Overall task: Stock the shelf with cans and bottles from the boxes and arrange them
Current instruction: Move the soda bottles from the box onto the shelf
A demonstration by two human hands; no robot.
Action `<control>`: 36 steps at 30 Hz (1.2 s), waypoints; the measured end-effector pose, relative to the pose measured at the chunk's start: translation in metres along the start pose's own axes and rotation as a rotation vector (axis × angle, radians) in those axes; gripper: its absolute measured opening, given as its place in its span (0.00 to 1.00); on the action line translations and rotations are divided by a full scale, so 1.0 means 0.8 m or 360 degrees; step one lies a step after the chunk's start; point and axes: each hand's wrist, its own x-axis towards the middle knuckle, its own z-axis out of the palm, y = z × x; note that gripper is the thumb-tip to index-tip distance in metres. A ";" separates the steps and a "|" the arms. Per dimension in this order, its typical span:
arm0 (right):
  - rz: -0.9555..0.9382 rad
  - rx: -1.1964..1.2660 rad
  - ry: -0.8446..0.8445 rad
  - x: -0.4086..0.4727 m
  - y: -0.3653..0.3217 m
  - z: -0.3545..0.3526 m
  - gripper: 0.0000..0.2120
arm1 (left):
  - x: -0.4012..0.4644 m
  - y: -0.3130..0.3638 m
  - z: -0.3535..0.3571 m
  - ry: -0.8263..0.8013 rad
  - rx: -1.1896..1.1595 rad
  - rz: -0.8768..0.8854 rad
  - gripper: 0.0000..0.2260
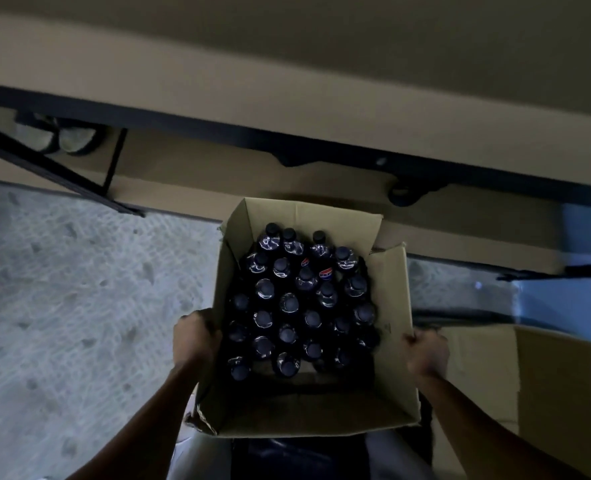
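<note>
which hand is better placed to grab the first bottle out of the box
Probably left. The left hand grips the box wall right beside the bottles; the right hand holds the outer flap, farther from them.

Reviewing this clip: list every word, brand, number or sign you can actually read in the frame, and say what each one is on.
"PEPSI", only partly legible, on the red, white and blue label of a dark bottle standing in the open cardboard box.
A second red, white and blue label on a neighbouring bottle: too small to read.
Other bottles: only caps and shoulders show, no text visible.
Box walls, second cardboard box, shelf frame: no readable print.
</note>
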 end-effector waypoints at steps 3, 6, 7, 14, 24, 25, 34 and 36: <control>0.0072 -0.0003 -0.0026 -0.003 0.025 0.000 0.11 | 0.005 0.017 0.011 -0.0019 0.0069 0.0085 0.09; 0.0127 0.0039 -0.0075 -0.002 0.032 0.002 0.11 | 0.011 0.030 0.016 -0.0014 0.0084 0.0072 0.08; 0.0145 0.0077 -0.0078 -0.001 0.033 0.002 0.11 | 0.013 0.033 0.016 -0.0001 0.0089 0.0073 0.08; 0.0246 0.0080 -0.0245 0.009 0.031 -0.010 0.13 | 0.033 0.026 0.018 -0.0073 0.0242 -0.0032 0.06; 0.0153 0.0281 -0.0187 0.088 -0.020 -0.028 0.13 | 0.094 0.038 0.003 -0.0096 0.0318 -0.0117 0.16; 0.0162 0.0272 -0.0197 0.094 -0.022 -0.029 0.12 | 0.103 0.045 0.004 -0.0106 0.0337 -0.0135 0.15; 0.0120 0.0147 -0.0165 0.088 -0.024 -0.033 0.12 | 0.114 0.078 0.011 -0.0099 0.0561 -0.0142 0.09; 0.0098 0.0176 -0.0174 0.080 -0.020 -0.035 0.11 | 0.102 0.083 0.010 -0.0102 0.0580 -0.0112 0.08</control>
